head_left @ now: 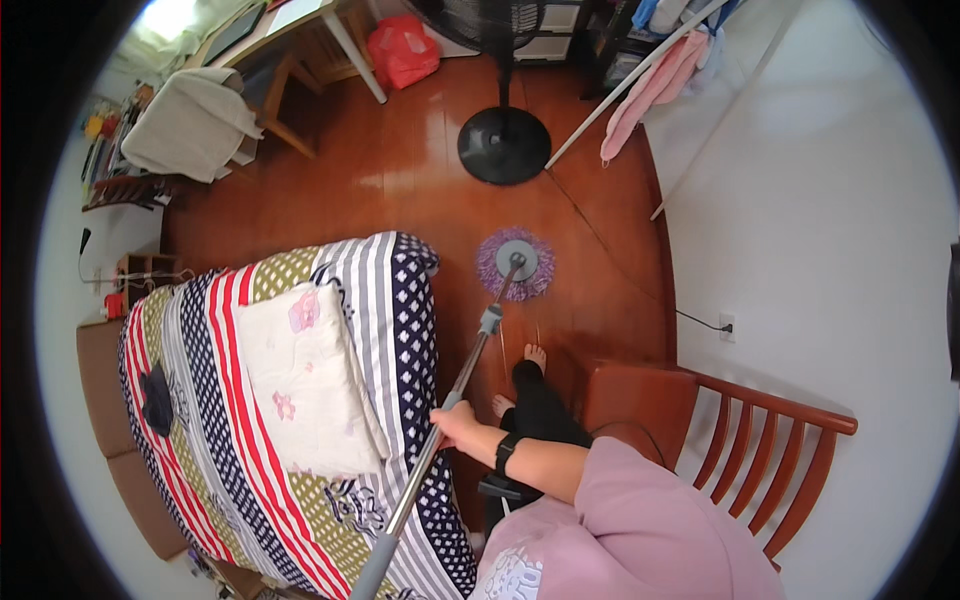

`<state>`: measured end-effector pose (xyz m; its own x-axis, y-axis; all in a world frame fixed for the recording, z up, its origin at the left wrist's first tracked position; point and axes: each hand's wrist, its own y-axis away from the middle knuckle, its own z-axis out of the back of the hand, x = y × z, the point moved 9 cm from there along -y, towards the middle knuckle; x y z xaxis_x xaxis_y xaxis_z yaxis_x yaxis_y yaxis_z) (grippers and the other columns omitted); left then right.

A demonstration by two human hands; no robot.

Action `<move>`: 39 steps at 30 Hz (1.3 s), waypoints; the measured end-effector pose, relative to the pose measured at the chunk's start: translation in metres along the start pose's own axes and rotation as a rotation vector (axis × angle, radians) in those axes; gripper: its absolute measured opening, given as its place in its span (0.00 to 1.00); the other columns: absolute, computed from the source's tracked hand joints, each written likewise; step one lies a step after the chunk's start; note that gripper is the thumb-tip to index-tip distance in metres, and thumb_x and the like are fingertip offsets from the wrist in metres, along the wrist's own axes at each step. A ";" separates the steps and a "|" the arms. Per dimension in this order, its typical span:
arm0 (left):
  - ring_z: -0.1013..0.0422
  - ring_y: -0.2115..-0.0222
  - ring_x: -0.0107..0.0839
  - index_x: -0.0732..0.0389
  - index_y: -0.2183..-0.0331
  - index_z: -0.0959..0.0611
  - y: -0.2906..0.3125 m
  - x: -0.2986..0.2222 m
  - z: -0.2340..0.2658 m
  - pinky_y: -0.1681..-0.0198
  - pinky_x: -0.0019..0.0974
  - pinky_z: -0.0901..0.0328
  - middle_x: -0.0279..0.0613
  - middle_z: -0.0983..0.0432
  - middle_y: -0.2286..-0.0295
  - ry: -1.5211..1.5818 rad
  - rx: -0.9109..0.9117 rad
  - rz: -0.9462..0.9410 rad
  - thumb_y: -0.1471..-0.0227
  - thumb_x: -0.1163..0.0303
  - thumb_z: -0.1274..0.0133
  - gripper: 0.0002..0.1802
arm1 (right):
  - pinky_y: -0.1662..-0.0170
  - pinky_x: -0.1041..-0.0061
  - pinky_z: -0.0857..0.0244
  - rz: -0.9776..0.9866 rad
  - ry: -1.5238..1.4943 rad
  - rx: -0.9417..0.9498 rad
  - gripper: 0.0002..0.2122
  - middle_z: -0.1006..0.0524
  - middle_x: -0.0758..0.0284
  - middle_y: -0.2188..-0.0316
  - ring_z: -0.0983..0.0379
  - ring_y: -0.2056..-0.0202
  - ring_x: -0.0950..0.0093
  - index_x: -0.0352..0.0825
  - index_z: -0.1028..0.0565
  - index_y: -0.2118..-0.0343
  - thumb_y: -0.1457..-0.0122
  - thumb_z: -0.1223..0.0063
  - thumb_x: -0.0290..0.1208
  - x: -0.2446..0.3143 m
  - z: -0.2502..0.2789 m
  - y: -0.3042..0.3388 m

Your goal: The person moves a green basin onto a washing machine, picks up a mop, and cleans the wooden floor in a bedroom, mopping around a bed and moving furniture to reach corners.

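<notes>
My right hand (pixel 457 424), a black band on its wrist, is wrapped round the metal handle of a mop (pixel 462 382). The handle slants from the lower edge, over the bed's side, up to a round grey disc head. Purple and whitish strands (pixel 490 277) spread around that disc, flat on the reddish-brown wooden floor (pixel 420 190). The handle's grey lower grip (pixel 374 570) runs out of the picture at the bottom. My left hand is out of view. My bare feet (pixel 535 355) stand a little nearer than the mop head.
A bed (pixel 415 300) with a patterned cover and folded white quilt (pixel 310 390) fills the left. Beyond the mop stands a black fan (pixel 504 146), its cord crossing the floor to a wall socket (pixel 727 327). A wooden chair (pixel 640 400) is at right; a red bag (pixel 403 52) lies far off.
</notes>
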<state>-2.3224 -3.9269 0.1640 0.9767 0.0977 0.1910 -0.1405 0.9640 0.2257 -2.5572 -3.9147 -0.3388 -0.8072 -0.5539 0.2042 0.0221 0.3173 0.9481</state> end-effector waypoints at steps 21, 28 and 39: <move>0.32 0.78 0.38 0.67 0.69 0.28 0.052 -0.296 -0.409 0.73 0.38 0.38 0.50 0.29 0.79 0.632 1.145 -0.357 0.57 0.63 0.47 0.17 | 0.73 0.65 0.34 0.612 0.747 -0.576 0.19 0.29 0.53 0.73 0.29 0.72 0.63 0.23 0.35 0.66 0.58 0.46 0.31 0.294 0.338 -0.172; 0.38 0.84 0.25 0.68 0.68 0.26 0.048 -0.377 -0.465 0.78 0.28 0.41 0.40 0.30 0.82 0.493 1.305 -0.266 0.53 0.59 0.48 0.20 | 0.61 0.68 0.36 0.473 0.706 -0.579 0.24 0.30 0.45 0.65 0.31 0.61 0.58 0.19 0.37 0.60 0.58 0.48 0.33 0.357 0.369 -0.206; 0.32 0.77 0.38 0.67 0.70 0.28 0.075 -0.294 -0.423 0.72 0.38 0.37 0.49 0.29 0.79 0.814 1.238 -0.244 0.58 0.66 0.46 0.15 | 0.72 0.68 0.36 0.630 0.585 -0.627 0.14 0.28 0.53 0.79 0.29 0.75 0.60 0.25 0.31 0.73 0.59 0.49 0.32 0.268 0.379 -0.151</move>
<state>-2.5518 -3.7787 -0.2791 0.7578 0.4775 -0.4446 0.3967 0.2037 0.8950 -3.0006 -3.8191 -0.5202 -0.1390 -0.7646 0.6293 0.7718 0.3145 0.5527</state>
